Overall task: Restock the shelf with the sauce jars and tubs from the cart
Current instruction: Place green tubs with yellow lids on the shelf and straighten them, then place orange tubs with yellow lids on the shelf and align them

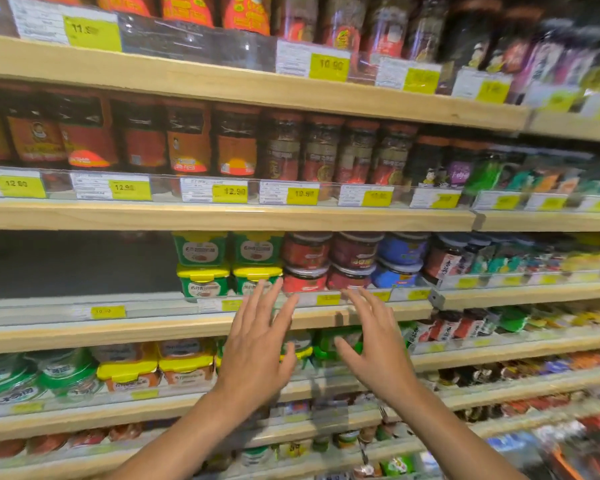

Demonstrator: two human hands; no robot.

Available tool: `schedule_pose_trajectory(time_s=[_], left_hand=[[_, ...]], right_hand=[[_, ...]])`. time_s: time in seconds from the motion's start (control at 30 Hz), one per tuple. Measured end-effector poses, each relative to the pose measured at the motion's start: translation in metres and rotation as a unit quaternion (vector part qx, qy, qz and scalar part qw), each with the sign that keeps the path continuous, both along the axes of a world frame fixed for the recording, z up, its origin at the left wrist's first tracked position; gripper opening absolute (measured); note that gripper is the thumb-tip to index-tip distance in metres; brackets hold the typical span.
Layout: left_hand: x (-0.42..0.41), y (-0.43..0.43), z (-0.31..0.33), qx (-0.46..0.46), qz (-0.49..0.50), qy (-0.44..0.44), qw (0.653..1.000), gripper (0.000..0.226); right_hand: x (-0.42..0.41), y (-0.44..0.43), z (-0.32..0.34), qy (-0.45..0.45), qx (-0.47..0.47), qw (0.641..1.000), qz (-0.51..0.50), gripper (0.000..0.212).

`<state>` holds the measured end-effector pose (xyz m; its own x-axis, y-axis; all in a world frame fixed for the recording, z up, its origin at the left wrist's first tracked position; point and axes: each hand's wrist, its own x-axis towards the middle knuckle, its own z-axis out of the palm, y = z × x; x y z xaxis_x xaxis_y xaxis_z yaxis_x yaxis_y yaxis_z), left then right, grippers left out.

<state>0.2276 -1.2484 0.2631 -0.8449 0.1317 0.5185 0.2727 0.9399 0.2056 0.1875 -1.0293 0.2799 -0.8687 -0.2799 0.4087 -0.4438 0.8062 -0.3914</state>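
Both my hands are raised in front of the wooden shelf (pixel 153 329), fingers spread and holding nothing. My left hand (pixel 257 344) is just below the green tubs with yellow lids (pixel 205 278), stacked two high. My right hand (pixel 378 344) is below the stacked red-labelled jars (pixel 305 265) and dark red jars (pixel 352 261). Neither hand touches a product. Left of the green tubs this shelf level has a wide dark gap (pixel 77 265). The cart is out of view.
Tall sauce jars (pixel 187 140) fill the level above behind yellow price tags (pixel 229 194). Blue jars (pixel 400 259) stand right of the red ones. Lower levels hold orange tubs (pixel 184 367) and green-lidded jars (pixel 66 375). The right side is blurred.
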Motion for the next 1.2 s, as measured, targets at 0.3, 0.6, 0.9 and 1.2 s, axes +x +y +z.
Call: schedule_pose_trajectory(time_s=[0.3, 0.6, 0.9, 1.2], left_hand=[[0.022, 0.156, -0.07, -0.135, -0.098, -0.065, 0.984, 0.088], [0.029, 0.346, -0.104, -0.169, -0.221, -0.115, 0.954, 0.089], [0.006, 0.511, -0.145, -0.192, -0.315, -0.182, 0.912, 0.086], [-0.077, 0.662, -0.181, -0.171, -0.393, -0.229, 0.874, 0.08]], right_hand=[[0.084, 0.191, -0.061, -0.044, 0.105, 0.986, -0.122, 0.08], [0.165, 0.363, -0.101, -0.125, 0.087, 0.95, -0.272, 0.084], [0.195, 0.493, -0.146, -0.202, -0.05, 0.885, -0.416, 0.091], [0.152, 0.622, -0.182, -0.262, -0.113, 0.815, -0.504, 0.088]])
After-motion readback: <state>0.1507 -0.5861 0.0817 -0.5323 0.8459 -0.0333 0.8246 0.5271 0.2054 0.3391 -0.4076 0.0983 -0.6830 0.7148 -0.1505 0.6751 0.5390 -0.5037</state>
